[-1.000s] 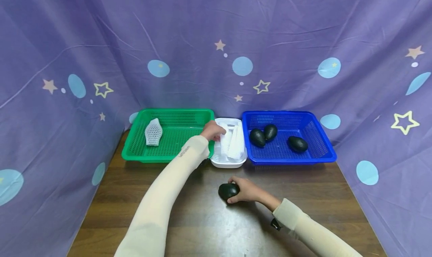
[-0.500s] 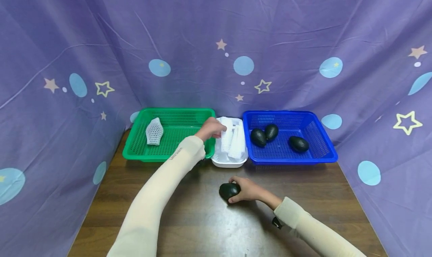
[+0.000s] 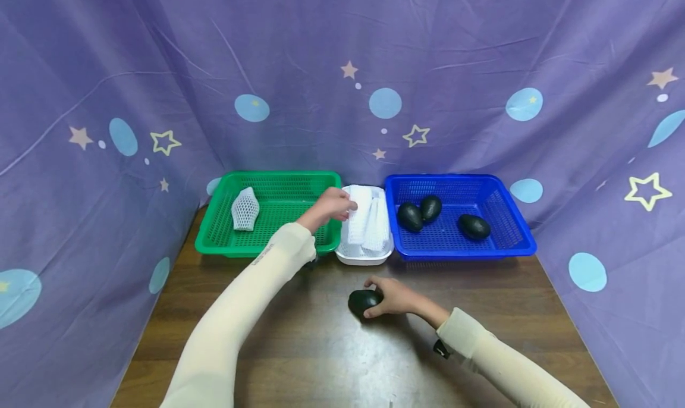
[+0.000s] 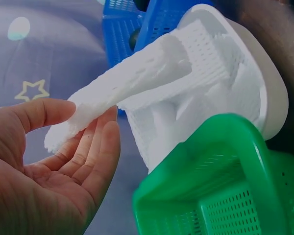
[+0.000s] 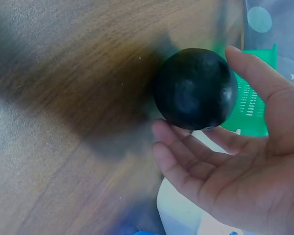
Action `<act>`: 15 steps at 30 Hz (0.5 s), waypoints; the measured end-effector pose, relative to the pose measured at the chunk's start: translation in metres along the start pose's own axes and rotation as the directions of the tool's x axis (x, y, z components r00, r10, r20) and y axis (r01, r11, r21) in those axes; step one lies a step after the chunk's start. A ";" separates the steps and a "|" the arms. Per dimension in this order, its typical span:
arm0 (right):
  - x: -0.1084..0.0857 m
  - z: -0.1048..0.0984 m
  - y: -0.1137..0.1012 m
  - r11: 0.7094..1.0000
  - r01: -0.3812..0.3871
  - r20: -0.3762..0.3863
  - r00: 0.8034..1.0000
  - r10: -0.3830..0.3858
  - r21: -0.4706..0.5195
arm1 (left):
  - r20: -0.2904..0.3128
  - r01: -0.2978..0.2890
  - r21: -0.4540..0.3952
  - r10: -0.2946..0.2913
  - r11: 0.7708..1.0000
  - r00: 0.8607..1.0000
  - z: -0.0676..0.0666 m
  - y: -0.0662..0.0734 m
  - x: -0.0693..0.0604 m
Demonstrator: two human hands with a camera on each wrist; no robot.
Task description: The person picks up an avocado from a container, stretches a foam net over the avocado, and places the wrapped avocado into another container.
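Observation:
My left hand [image 3: 332, 204] is at the white basket [image 3: 364, 261], pinching the near end of a white foam net sleeve [image 4: 122, 76] between thumb and fingers. In the left wrist view that end is raised, while the far end lies over other foam nets [image 3: 377, 225] in the basket. My right hand [image 3: 398, 297] holds a dark avocado [image 3: 363, 303] low at the middle of the table. The right wrist view shows the thumb on one side of the avocado and curled fingers on the other; some fingertips are hidden behind it.
The green basket [image 3: 267, 252] at left holds one item wrapped in a foam net [image 3: 245, 210]. In the blue basket [image 3: 460, 256] at right lie several avocados [image 3: 473, 226]. A purple curtain [image 3: 299, 51] closes off the back and sides of the wooden table [image 3: 332, 360].
My left hand has shifted slightly left and lifted the near end of the foam net sleeve; its forearm swung left. My right hand and the avocado have stayed almost in place.

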State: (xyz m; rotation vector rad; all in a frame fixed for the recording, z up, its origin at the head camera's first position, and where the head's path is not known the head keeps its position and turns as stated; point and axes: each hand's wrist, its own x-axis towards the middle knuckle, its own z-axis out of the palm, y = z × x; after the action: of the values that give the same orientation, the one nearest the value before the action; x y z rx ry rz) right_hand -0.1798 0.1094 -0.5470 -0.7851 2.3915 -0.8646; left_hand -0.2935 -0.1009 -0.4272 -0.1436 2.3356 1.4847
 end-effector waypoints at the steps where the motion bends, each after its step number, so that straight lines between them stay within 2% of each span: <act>1: 0.000 -0.001 0.000 1.000 0.000 -0.002 1.000 0.000 0.000 | 0.001 0.000 -0.003 0.000 1.000 1.000 0.000 0.000 -0.002; 6: -0.001 -0.004 -0.002 1.000 0.005 -0.009 1.000 -0.005 0.003 | 0.013 0.011 0.002 -0.011 1.000 1.000 -0.003 -0.006 -0.013; 9: -0.002 -0.007 -0.003 1.000 -0.002 -0.008 1.000 0.002 0.010 | 0.041 0.020 0.002 -0.020 1.000 0.999 -0.005 -0.011 -0.022; 15: -0.002 -0.011 -0.003 1.000 -0.009 -0.023 1.000 0.010 0.022 | 0.072 -0.001 0.010 0.000 1.000 0.997 -0.005 -0.029 -0.040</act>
State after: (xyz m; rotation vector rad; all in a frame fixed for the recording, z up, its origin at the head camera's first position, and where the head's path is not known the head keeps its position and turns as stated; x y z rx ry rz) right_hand -0.1837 0.1137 -0.5373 -0.7584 2.4002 -0.8990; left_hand -0.2495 -0.1227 -0.4359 -0.0858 2.2862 1.4542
